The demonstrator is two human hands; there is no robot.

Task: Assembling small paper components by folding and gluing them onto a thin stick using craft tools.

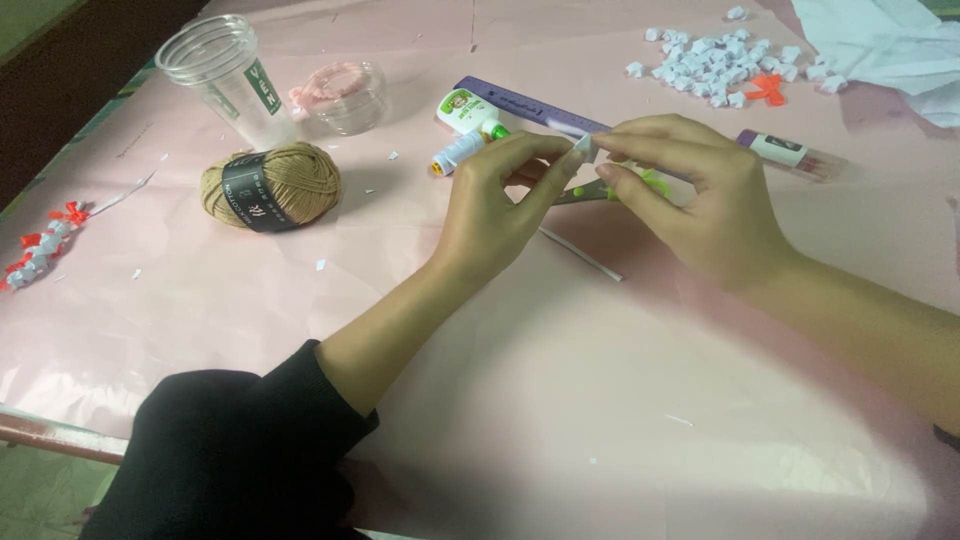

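My left hand (500, 195) and my right hand (690, 190) meet above the pink table sheet (560, 400). Together their fingertips pinch a small folded piece of white paper (584, 146). A thin white paper strip (580, 253) lies on the sheet just below the hands. Partly hidden behind my fingers are green-handled scissors (655, 184). A black sleeve covers my left forearm.
A tan yarn ball (271, 185), a clear plastic cup (225, 75) and a small clear bowl with pink bits (345, 95) stand at left. A glue bottle (470, 112), purple ruler (530, 108), glue stick (790, 152), a pile of folded white paper pieces (730, 65) and a red-white paper string (45, 240) lie around.
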